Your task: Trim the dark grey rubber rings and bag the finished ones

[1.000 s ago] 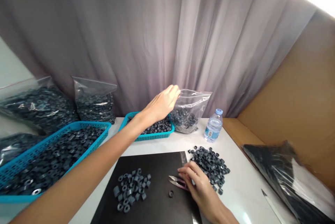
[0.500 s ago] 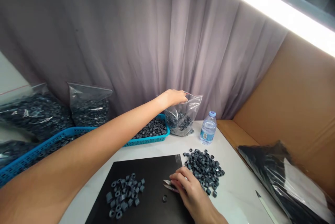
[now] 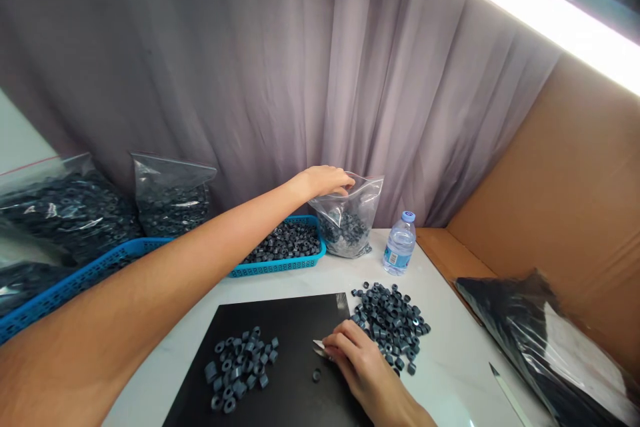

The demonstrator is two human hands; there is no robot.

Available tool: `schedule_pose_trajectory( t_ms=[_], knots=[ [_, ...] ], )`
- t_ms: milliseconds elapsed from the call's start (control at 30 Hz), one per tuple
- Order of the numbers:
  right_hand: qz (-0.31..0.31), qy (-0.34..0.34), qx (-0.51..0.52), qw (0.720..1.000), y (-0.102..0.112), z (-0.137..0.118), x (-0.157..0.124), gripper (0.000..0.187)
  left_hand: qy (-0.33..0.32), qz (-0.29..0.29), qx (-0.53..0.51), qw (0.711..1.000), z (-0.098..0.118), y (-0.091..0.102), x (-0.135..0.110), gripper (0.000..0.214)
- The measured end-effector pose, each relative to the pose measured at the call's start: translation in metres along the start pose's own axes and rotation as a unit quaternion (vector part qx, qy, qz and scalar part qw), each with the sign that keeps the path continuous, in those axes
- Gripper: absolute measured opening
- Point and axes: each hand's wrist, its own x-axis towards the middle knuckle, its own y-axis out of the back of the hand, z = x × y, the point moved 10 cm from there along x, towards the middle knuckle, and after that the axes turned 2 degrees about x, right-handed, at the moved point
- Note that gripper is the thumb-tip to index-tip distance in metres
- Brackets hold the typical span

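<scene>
My left hand point(image 3: 324, 180) reaches far across the table and pinches the top edge of a clear plastic bag point(image 3: 350, 220) partly filled with small dark rings. The bag stands beside a small blue basket point(image 3: 280, 267) of the same rings. My right hand point(image 3: 361, 359) rests on the black mat point(image 3: 280, 360), fingers curled over small snips point(image 3: 320, 349) whose metal tips stick out to the left. A pile of dark rings point(image 3: 239, 367) and one single ring point(image 3: 316, 375) lie on the mat. Another ring pile point(image 3: 389, 324) lies just right of the mat.
A water bottle point(image 3: 399, 244) stands behind the right pile. A large blue basket point(image 3: 75, 280) and two filled bags point(image 3: 170, 200) sit at left. A cardboard box point(image 3: 560, 214) holding a black bag point(image 3: 545, 340) fills the right side. A blade point(image 3: 510, 397) lies near it. Grey curtain behind.
My left hand has closed on the bag's top edge and pulled it slightly lower and leftward. The view shifted. My right hand stays on the snips.
</scene>
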Motion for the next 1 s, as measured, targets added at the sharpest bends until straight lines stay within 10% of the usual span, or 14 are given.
schedule_pose_trajectory(
  t_ms=[800,1000],
  knots=[
    [-0.033,-0.025,0.003,0.999,-0.001,0.001,-0.001,0.021,0.031,0.066,-0.134,0.988,-0.015,0.009,-0.018,0.026],
    [0.013,-0.046,0.082,0.996,0.008,0.003,-0.001,0.02,0.029,0.183,-0.104,0.977,-0.002,0.044,-0.038,0.024]
  ],
)
